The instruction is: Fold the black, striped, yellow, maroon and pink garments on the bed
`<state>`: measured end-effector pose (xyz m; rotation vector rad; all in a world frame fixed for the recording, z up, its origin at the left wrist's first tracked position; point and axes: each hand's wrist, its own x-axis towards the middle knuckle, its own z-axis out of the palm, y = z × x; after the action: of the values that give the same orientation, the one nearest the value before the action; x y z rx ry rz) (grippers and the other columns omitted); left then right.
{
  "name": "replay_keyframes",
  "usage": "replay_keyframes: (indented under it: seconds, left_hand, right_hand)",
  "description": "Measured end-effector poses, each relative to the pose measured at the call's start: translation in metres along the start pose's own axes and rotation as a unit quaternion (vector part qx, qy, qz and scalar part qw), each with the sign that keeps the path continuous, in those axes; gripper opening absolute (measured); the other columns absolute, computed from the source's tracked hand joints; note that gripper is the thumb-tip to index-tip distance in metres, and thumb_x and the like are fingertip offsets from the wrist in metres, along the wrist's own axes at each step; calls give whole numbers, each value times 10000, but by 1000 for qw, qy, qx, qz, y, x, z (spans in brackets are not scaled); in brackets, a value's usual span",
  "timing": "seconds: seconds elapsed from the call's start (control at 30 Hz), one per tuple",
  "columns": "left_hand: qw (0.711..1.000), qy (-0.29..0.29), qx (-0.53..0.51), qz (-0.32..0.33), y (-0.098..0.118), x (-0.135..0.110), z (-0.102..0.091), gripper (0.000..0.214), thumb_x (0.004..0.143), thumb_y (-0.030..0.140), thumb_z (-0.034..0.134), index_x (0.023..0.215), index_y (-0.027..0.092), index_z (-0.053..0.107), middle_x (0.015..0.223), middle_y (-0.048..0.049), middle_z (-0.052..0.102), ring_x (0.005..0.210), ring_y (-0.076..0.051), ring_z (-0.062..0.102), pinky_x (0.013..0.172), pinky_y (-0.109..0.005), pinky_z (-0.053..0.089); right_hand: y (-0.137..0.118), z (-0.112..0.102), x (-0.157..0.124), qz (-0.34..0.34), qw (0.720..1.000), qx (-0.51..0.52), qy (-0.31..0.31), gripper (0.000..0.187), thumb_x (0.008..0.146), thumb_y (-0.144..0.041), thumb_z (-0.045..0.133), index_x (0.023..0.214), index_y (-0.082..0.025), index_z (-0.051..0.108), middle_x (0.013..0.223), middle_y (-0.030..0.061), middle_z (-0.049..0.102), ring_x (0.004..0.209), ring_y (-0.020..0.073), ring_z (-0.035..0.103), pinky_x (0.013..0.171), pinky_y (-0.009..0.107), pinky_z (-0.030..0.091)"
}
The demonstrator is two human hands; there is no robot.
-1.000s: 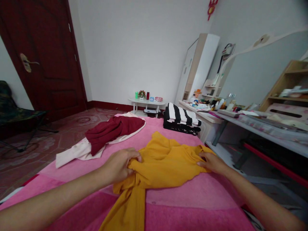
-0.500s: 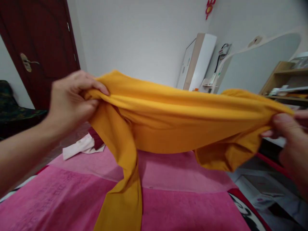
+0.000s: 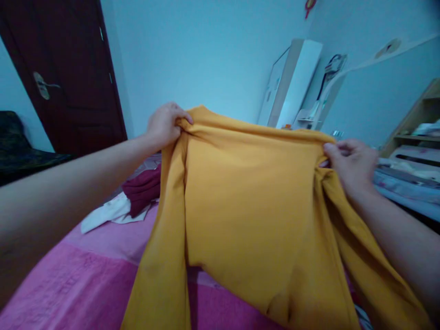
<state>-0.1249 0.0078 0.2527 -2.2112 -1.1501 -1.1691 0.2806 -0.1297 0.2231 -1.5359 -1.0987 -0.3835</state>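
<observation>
A mustard-yellow long-sleeved top (image 3: 250,215) hangs spread in front of me above the pink bed cover (image 3: 85,284). My left hand (image 3: 165,124) is closed on its upper left corner, at the shoulder. My right hand (image 3: 350,167) pinches the upper right shoulder. Both sleeves droop down along the sides and the body hangs flat between my hands.
A dark red garment (image 3: 142,190) lies over a white one (image 3: 110,213) on the bed's far left. A dark red door (image 3: 65,78) stands at the left, a white cabinet (image 3: 292,82) at the back, and a cluttered desk (image 3: 409,181) and shelf at the right.
The yellow top went from lying bunched on the bed to being lifted by both hands, then pushed outward and stretched, so it now hangs open and flat.
</observation>
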Motion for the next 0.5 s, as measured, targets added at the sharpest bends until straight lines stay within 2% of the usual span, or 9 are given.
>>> replay_keyframes:
  seconds: [0.03,0.07,0.1,0.17,0.2,0.27,0.37,0.43,0.5]
  left_hand:
    - [997,-70,-9,-9,-3,-6,25,325,804,172,483,1068,111,661,1133,-33,572,1111,-187,478,981,-303,362]
    - [993,-110,-13,-42,-4,-16,49,359,764,164,553,1108,118,646,1180,-72,566,1165,-230,449,1022,-354,337]
    - [986,-155,-26,-48,-2,-30,69,420,743,179,605,1160,129,622,1229,-108,545,1209,-264,420,1048,-398,312]
    - [975,-215,-52,-25,10,-69,96,396,705,237,683,1096,176,663,1193,-103,577,1191,-271,457,1031,-391,346]
    - [959,-268,-94,7,19,-92,101,381,724,278,682,1094,188,665,1224,-107,562,1206,-272,452,1029,-383,350]
    - [919,-343,-188,56,38,-137,94,274,791,332,627,1028,208,688,1246,-95,554,1234,-252,441,1038,-348,338]
    - [845,-445,-286,83,60,-188,52,203,852,360,548,868,229,703,1223,-59,566,1150,-203,521,974,-270,386]
    - [819,-485,-297,81,65,-208,19,224,803,425,608,902,243,693,1227,-57,559,1119,-214,537,956,-277,398]
    - [809,-505,-291,78,65,-222,-7,385,671,456,727,1001,267,668,1282,-56,522,1131,-240,522,968,-302,393]
  right_hand:
    - [11,19,-3,32,997,-21,-67,239,828,-266,539,896,-58,636,736,98,682,570,113,609,562,249,422]
    - [24,36,-9,62,988,-64,-126,160,794,-198,564,849,-69,639,724,88,678,601,132,618,587,252,432]
    - [36,50,-20,77,977,-108,-166,103,750,-151,591,815,-88,639,730,80,678,644,157,628,616,261,442]
    - [55,66,-55,39,965,-128,-227,127,713,-128,596,834,-133,634,825,73,685,778,198,641,701,282,462]
    - [61,69,-77,-1,960,-100,-261,154,726,-150,580,872,-156,629,903,69,682,853,205,637,750,293,468]
    - [64,66,-124,-64,941,-37,-331,185,763,-232,557,933,-197,619,1019,59,664,956,216,617,832,328,470]
    - [60,50,-184,-123,889,16,-440,200,801,-310,548,965,-224,624,1117,58,638,1058,223,582,943,359,430]
    - [60,42,-208,-135,863,29,-486,195,814,-330,552,957,-224,632,1148,69,625,1086,229,568,969,369,414]
    - [65,39,-221,-134,859,37,-492,200,829,-342,543,963,-221,630,1175,81,607,1114,237,550,976,387,409]
